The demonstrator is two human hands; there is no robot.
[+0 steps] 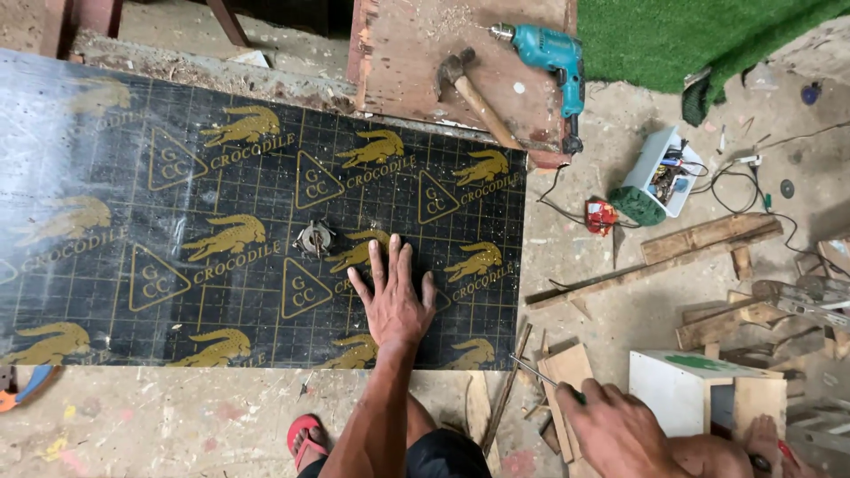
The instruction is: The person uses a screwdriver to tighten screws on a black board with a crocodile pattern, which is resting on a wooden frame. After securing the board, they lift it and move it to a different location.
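Bare forearms without sleeves, two bare hands, dark shorts (pixel 443 456), red flip-flop sandal (pixel 305 435) on one foot

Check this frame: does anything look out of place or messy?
Wood offcuts and tangled cords litter the floor on the right. A small round metal part sits loose on the black printed sheet, beyond the flat left hand.

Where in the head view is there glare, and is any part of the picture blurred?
In the head view, pale glare washes the upper-left part of the glossy black printed board; the flat left hand on that board looks sharp; the right hand, gripping a thin metal tool, is slightly soft near the bottom edge; shadows are weak.
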